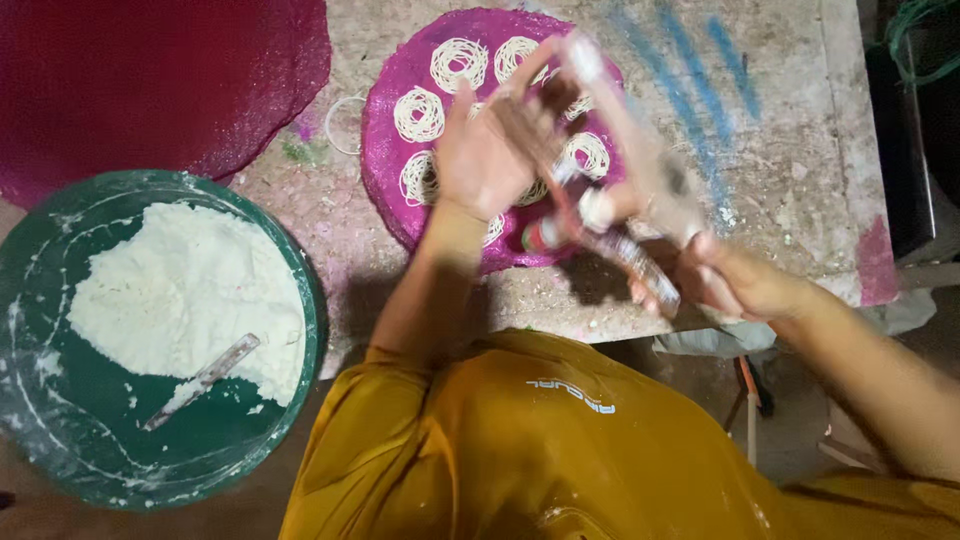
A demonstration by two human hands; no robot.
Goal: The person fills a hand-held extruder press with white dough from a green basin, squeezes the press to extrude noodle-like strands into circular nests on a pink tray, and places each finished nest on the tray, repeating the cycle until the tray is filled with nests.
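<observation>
1. Left hand (490,155) is held up over the round pink woven mat (385,150), palm open and fingers spread, and it is pressed against the top of the long wooden press tool (610,200), so the tool is kept steady.
2. Right hand (725,285) is closed around the lower handles of the wooden press tool, near the edge of the bench (800,120). The handles look blurred, so how tightly they are squeezed cannot be told.
3. The press tool is held tilted above the pink mat, so that what is pushed out can land on it.
4. Small round nests of thin white noodle strings (420,113) are laid side by side on the mat, apart from each other, so they are not stuck together.
5. A big green round bowl (300,300) is set to the left, beside the bench. White floury dough (190,295) is heaped in it, and a flat wooden stick (205,378) is left lying in the dough, close by for scooping.
6. A large dark red round mat (150,80) is laid at the far left of the bench, next to the pink mat.
7. A yellow shirt (520,440) is worn by the person.
</observation>
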